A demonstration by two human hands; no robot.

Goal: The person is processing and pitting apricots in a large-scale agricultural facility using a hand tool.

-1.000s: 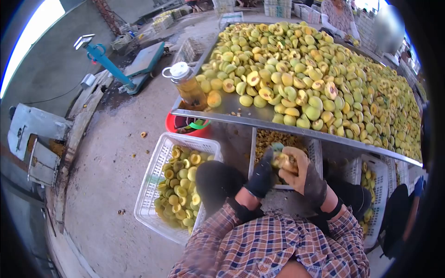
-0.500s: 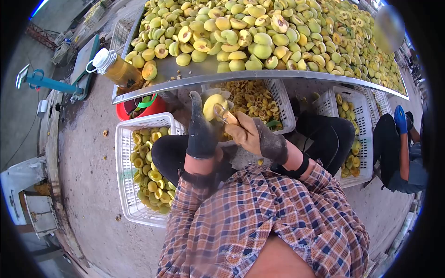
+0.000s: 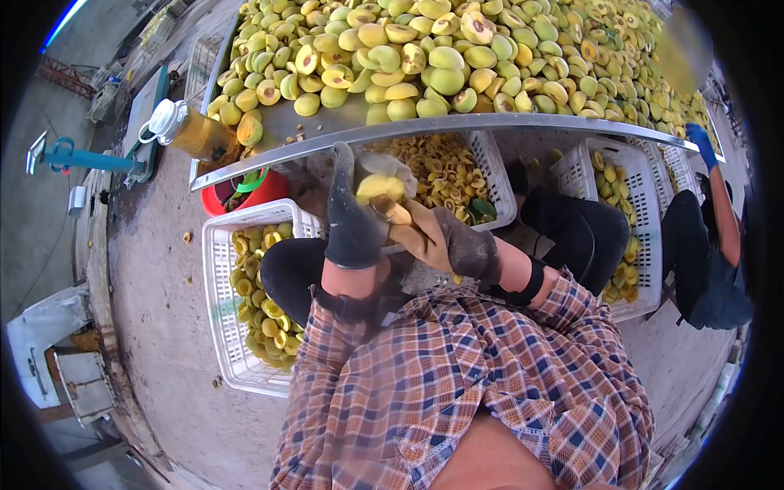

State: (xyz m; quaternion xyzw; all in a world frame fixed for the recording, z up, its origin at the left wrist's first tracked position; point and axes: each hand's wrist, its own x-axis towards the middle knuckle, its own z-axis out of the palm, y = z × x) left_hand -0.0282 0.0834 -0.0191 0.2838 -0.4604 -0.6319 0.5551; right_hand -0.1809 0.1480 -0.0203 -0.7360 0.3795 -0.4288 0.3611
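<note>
The black-gloved left hand (image 3: 354, 220) is clasping a rounded yellow fruit (image 3: 380, 189) near the metal table edge (image 3: 490, 122); the tan-and-brown-gloved right hand (image 3: 441, 237) is gripping a blurred wooden handle (image 3: 398, 214). Grey concrete floor (image 3: 167, 327) is stretching left of a white plastic crate (image 3: 214, 314).

Soft daylight, glare upper left, fisheye-bent tray rim (image 3: 482, 122), black corners, hazy smudge upper right, held fruit (image 3: 380, 189) slightly blurred

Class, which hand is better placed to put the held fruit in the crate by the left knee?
Probably the left hand: it holds the fruit, nearer that crate; the right hand grips a tool.
</note>
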